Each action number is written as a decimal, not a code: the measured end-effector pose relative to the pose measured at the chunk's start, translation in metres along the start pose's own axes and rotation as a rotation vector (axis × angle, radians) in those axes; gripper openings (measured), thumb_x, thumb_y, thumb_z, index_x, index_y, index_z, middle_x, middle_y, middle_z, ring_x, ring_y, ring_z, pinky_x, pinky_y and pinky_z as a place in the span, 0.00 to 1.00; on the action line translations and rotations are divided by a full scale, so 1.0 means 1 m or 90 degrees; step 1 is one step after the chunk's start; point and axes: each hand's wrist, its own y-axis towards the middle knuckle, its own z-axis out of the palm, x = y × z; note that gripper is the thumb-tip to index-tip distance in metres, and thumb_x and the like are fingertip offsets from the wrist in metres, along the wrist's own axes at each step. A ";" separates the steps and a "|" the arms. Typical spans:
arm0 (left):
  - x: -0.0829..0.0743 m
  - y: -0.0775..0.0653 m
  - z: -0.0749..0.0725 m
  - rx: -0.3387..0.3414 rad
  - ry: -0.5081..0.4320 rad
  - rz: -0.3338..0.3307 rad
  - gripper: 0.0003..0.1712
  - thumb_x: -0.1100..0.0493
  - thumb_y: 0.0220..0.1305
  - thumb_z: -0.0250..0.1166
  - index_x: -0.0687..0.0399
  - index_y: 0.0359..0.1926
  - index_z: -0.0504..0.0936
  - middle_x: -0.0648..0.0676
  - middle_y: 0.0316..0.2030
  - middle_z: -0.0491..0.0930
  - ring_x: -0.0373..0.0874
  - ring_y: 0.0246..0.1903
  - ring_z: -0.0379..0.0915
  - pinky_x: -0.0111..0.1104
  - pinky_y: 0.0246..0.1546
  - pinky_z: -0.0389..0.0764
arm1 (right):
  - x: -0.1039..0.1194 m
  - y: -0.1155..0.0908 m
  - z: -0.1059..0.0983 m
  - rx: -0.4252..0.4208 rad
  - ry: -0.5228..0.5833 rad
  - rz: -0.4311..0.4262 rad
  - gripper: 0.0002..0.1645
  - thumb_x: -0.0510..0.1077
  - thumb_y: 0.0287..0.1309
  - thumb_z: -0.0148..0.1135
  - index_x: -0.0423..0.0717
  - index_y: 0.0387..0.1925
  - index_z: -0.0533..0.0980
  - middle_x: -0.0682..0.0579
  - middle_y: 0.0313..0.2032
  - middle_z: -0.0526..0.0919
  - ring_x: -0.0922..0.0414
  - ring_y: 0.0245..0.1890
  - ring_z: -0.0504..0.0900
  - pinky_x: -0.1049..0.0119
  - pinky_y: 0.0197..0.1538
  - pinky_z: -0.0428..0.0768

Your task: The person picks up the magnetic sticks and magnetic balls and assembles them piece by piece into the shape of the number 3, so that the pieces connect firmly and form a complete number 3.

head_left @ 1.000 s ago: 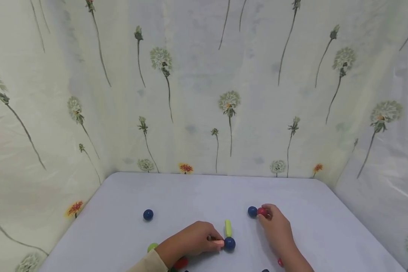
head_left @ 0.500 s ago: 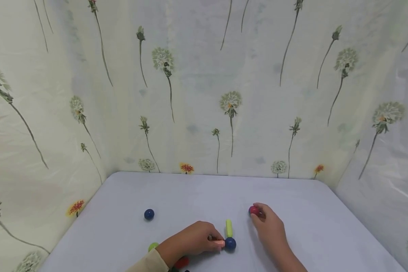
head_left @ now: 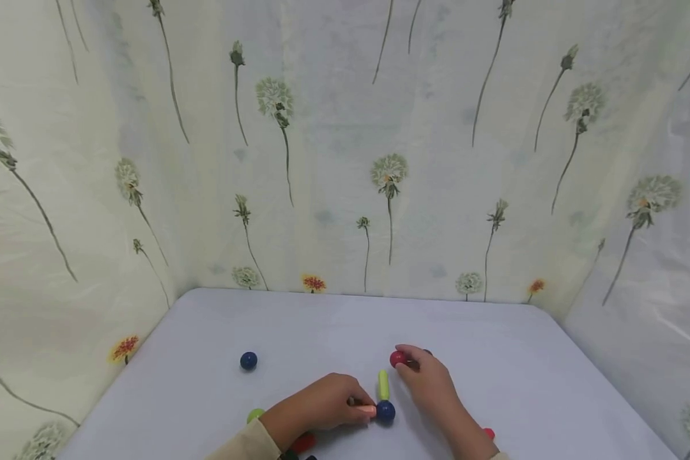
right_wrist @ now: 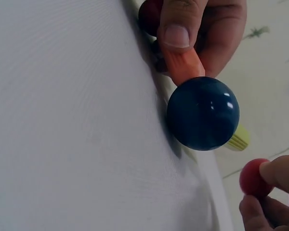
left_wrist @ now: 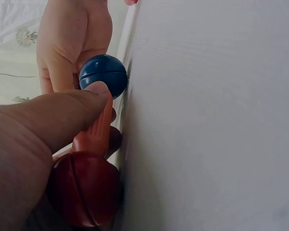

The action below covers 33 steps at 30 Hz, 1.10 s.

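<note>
My left hand (head_left: 333,404) pinches a ribbed orange rod (head_left: 368,411) low over the table. A dark blue ball (head_left: 386,412) sits at the rod's right end; a dark red ball (left_wrist: 85,188) is at its other end in the left wrist view. From the blue ball a yellow-green rod (head_left: 383,384) points toward the back. My right hand (head_left: 430,382) holds a smaller-looking red ball (head_left: 398,359) between thumb and fingers, just beyond the yellow-green rod's far end and apart from it. Behind that hand, another dark blue ball (head_left: 428,352) is mostly hidden.
A loose blue ball (head_left: 249,361) lies at the back left of the white table (head_left: 322,326). Partly behind my left forearm are a green ball (head_left: 255,415) and a red piece (head_left: 303,442). Another red piece (head_left: 489,434) shows beside my right forearm. A floral curtain (head_left: 333,160) encloses the table.
My right hand has carried the red ball leftward, away from the blue ball at the back right and toward the yellow-green rod. My left hand has kept its pinch on the orange rod.
</note>
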 end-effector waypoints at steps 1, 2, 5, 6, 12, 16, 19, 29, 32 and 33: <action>0.000 0.000 0.000 -0.001 -0.001 0.002 0.11 0.49 0.66 0.75 0.38 0.48 0.93 0.34 0.32 0.81 0.30 0.32 0.72 0.27 0.42 0.75 | 0.000 0.001 0.001 0.005 0.000 -0.005 0.24 0.43 0.69 0.66 0.51 0.66 0.79 0.47 0.59 0.85 0.47 0.62 0.82 0.43 0.64 0.79; 0.000 0.000 0.000 0.000 -0.007 0.001 0.11 0.49 0.66 0.75 0.38 0.48 0.93 0.34 0.32 0.81 0.30 0.32 0.72 0.27 0.42 0.76 | 0.000 0.002 0.002 0.010 -0.002 -0.011 0.24 0.43 0.69 0.66 0.52 0.65 0.79 0.47 0.59 0.86 0.46 0.62 0.82 0.43 0.64 0.79; -0.001 0.002 -0.001 0.001 -0.028 -0.005 0.10 0.50 0.65 0.75 0.39 0.47 0.93 0.35 0.32 0.81 0.31 0.33 0.73 0.27 0.42 0.76 | 0.001 0.006 0.004 0.024 -0.005 -0.018 0.24 0.43 0.70 0.65 0.52 0.65 0.79 0.47 0.59 0.86 0.46 0.63 0.82 0.42 0.64 0.78; -0.001 0.003 -0.001 0.001 -0.034 -0.008 0.10 0.51 0.65 0.75 0.39 0.47 0.93 0.35 0.32 0.82 0.31 0.33 0.73 0.27 0.42 0.76 | 0.002 0.007 0.004 0.030 -0.004 -0.014 0.24 0.44 0.70 0.65 0.52 0.65 0.79 0.47 0.59 0.85 0.45 0.64 0.81 0.42 0.64 0.78; -0.004 0.002 -0.001 0.002 -0.023 -0.013 0.11 0.50 0.65 0.75 0.39 0.48 0.93 0.35 0.31 0.81 0.32 0.32 0.72 0.27 0.40 0.75 | 0.001 0.008 0.007 0.063 0.014 0.020 0.24 0.45 0.70 0.64 0.54 0.66 0.79 0.49 0.59 0.85 0.47 0.63 0.81 0.41 0.64 0.78; -0.003 0.001 -0.001 -0.001 -0.020 -0.009 0.10 0.49 0.66 0.75 0.38 0.48 0.93 0.35 0.31 0.81 0.31 0.32 0.72 0.27 0.41 0.75 | 0.001 0.005 0.010 0.070 0.039 0.015 0.24 0.46 0.71 0.64 0.55 0.66 0.79 0.49 0.61 0.85 0.47 0.64 0.80 0.41 0.65 0.77; -0.001 0.000 -0.001 0.000 -0.027 -0.006 0.10 0.49 0.66 0.75 0.38 0.47 0.93 0.35 0.31 0.80 0.31 0.32 0.72 0.27 0.40 0.74 | 0.002 0.004 0.012 0.069 0.054 -0.006 0.24 0.45 0.72 0.64 0.55 0.67 0.79 0.50 0.61 0.85 0.47 0.65 0.80 0.42 0.66 0.77; 0.002 0.001 0.000 -0.003 -0.013 0.003 0.11 0.49 0.66 0.74 0.38 0.49 0.93 0.35 0.30 0.80 0.31 0.31 0.72 0.26 0.38 0.74 | 0.002 0.003 0.015 0.068 0.066 -0.037 0.23 0.46 0.71 0.65 0.54 0.65 0.79 0.51 0.58 0.86 0.48 0.62 0.82 0.44 0.65 0.78; 0.002 0.000 0.000 -0.003 -0.014 -0.002 0.11 0.49 0.66 0.75 0.38 0.49 0.92 0.35 0.30 0.80 0.31 0.31 0.72 0.26 0.38 0.74 | 0.002 0.003 0.016 0.067 0.066 -0.036 0.22 0.45 0.71 0.65 0.54 0.63 0.80 0.51 0.57 0.86 0.48 0.61 0.83 0.44 0.64 0.79; 0.001 -0.001 0.000 -0.004 -0.013 -0.002 0.11 0.49 0.66 0.74 0.38 0.49 0.92 0.35 0.30 0.80 0.31 0.31 0.72 0.26 0.38 0.74 | 0.002 0.003 0.016 0.068 0.068 -0.028 0.21 0.45 0.70 0.66 0.54 0.63 0.81 0.52 0.57 0.86 0.49 0.61 0.83 0.45 0.63 0.80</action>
